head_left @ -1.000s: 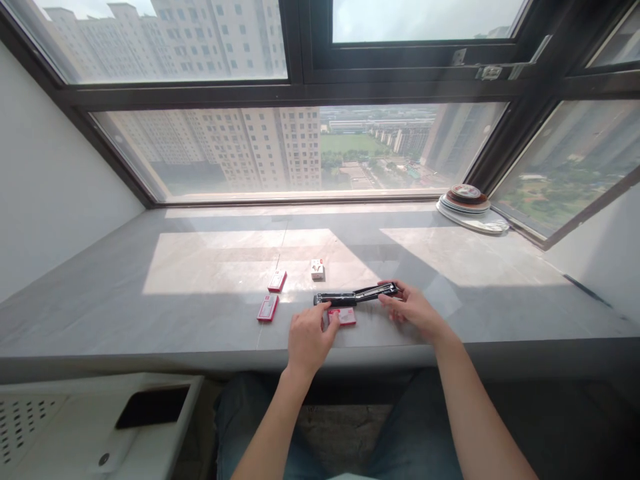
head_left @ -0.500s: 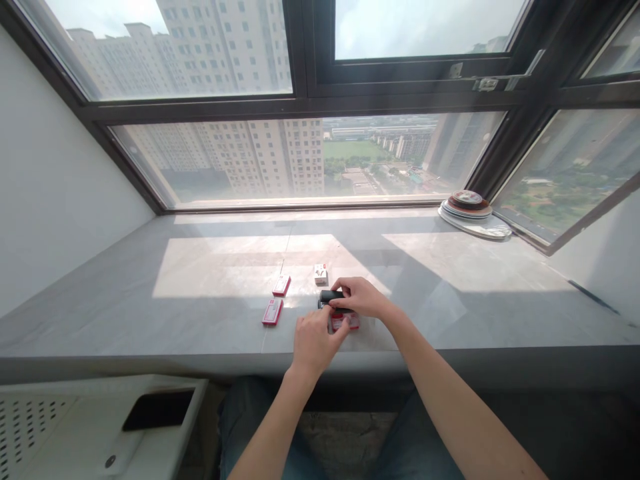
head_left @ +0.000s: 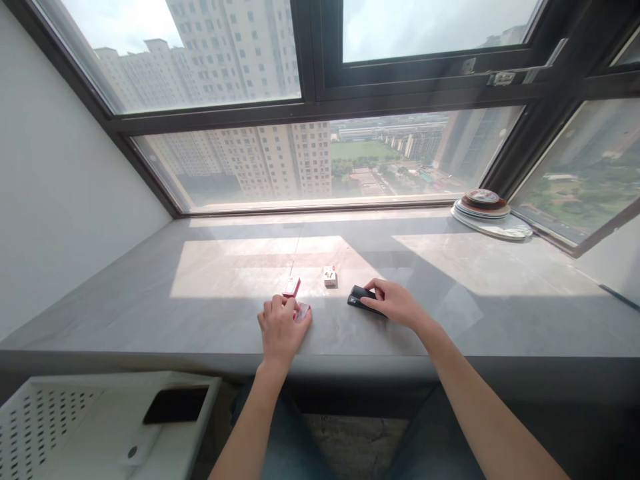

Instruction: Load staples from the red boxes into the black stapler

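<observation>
Since half a second ago, our left hand (head_left: 281,327) has shifted leftward with a small flat red-and-white cardboard box (head_left: 303,311), and our right hand (head_left: 396,304) has drawn the long black stapler (head_left: 359,295) to the right, away from where that box lay. We see the stapler closed and low on the counter, slightly aslant, its blunt left end bearing a small pale mark; our right thumb and fingers grasp its right-hand part. Our left thumb and fingertips pinch the box just at the counter, near a second red-edged white cardboard box (head_left: 291,287). Between our hands and a little farther off sits a small white cube-like box (head_left: 330,276) with a dark printed figure. Beneath everything runs a smooth grey, faintly veined countertop (head_left: 220,327), crossed by a thin seam and bright sunlit patches. Round plates (head_left: 483,212) are stacked at the far right by the dark window frame (head_left: 400,100). Our left hand hides most of its box and whatever lies under the palm, so we cannot tell whether another box is there; our right hand covers the stapler's far end, and the lettering is too small to read.
</observation>
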Action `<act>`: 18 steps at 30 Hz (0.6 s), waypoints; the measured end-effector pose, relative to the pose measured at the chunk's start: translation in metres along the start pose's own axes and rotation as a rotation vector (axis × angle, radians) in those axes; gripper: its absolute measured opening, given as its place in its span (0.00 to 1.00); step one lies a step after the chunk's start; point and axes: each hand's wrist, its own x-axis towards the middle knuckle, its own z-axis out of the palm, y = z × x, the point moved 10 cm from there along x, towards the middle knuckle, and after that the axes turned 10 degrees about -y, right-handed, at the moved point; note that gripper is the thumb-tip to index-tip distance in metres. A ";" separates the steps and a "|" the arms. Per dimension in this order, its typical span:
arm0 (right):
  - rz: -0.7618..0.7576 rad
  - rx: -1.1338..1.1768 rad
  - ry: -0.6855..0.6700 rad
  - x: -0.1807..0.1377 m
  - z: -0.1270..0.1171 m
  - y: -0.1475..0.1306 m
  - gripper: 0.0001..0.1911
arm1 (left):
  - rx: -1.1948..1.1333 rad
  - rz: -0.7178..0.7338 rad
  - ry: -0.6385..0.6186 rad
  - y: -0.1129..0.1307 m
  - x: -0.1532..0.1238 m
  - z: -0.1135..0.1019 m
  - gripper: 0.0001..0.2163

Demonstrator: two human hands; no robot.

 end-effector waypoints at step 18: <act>0.177 -0.023 0.144 -0.005 0.007 0.009 0.23 | -0.277 0.204 -0.141 0.058 0.042 0.063 0.35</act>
